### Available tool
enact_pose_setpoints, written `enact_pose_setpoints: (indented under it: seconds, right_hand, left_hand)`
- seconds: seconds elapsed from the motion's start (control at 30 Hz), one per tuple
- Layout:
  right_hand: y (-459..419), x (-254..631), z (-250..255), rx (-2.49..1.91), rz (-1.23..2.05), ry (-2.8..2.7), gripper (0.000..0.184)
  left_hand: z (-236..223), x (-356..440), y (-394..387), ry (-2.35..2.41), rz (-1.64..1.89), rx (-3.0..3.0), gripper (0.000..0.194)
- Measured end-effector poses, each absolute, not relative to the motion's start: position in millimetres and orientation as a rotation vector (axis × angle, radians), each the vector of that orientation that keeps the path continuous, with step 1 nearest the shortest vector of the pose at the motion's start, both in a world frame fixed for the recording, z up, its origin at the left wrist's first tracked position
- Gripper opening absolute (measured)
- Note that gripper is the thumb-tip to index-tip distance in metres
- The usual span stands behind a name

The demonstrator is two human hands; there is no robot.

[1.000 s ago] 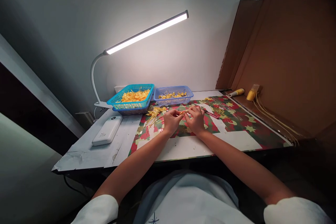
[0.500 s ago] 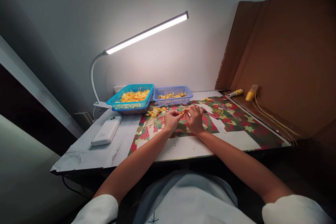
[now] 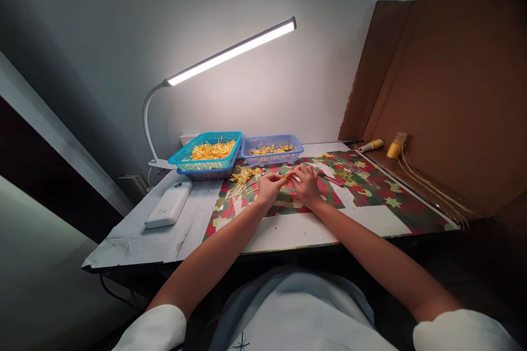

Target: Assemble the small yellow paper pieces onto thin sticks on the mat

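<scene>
My left hand (image 3: 269, 188) and my right hand (image 3: 305, 186) meet over the patterned sheet, fingertips nearly touching. Between them they pinch a small yellow flower piece (image 3: 289, 174); most of it is covered by the fingers, so its exact shape cannot be made out. Just left of my left hand lies a bunch of yellow flowers with thin stems (image 3: 244, 176). To the right of my right hand rests a slim pinkish-red tool (image 3: 331, 180), its far end partly hidden behind the hand.
A turquoise basket of yellow petal-like pieces (image 3: 177, 160) stands at the back left, stacked on a blue one. Beside it is a purple-blue basket (image 3: 272, 159). A white power bank (image 3: 169, 205), a lamp (image 3: 233, 54), a yellow-white tube (image 3: 371, 146) and cardboard (image 3: 444, 82) surround the table.
The fingers have shifted slightly around the small yellow flower piece, which both hands still pinch. The whole view has moved a little; the things on the table stay in place.
</scene>
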State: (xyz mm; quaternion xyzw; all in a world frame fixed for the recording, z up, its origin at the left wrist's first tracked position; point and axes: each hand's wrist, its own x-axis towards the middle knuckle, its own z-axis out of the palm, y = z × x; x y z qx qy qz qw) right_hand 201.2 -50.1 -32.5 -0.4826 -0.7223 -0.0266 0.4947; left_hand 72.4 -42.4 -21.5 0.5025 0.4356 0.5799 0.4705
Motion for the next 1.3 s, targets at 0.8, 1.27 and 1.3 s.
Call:
enact_pose_setpoints:
  seconds: [0.8,1.27,1.3]
  right_hand:
    - [-84.2,228.7,33.9,-0.607,0.882,-1.263,0.028]
    - [-43.4,225.8,-6.4,-0.617,1.486,-1.245,0.029]
    - [-46.2,226.0,-5.3,-0.603,1.503,-1.247,0.029]
  left_hand:
    - [-28.9,58.0,-14.1,1.045,1.299,1.046,0.031]
    - [-24.3,60.3,-19.8,0.985,1.270,1.091,0.032]
    - [-24.5,60.4,-19.5,0.987,1.272,1.083,0.032]
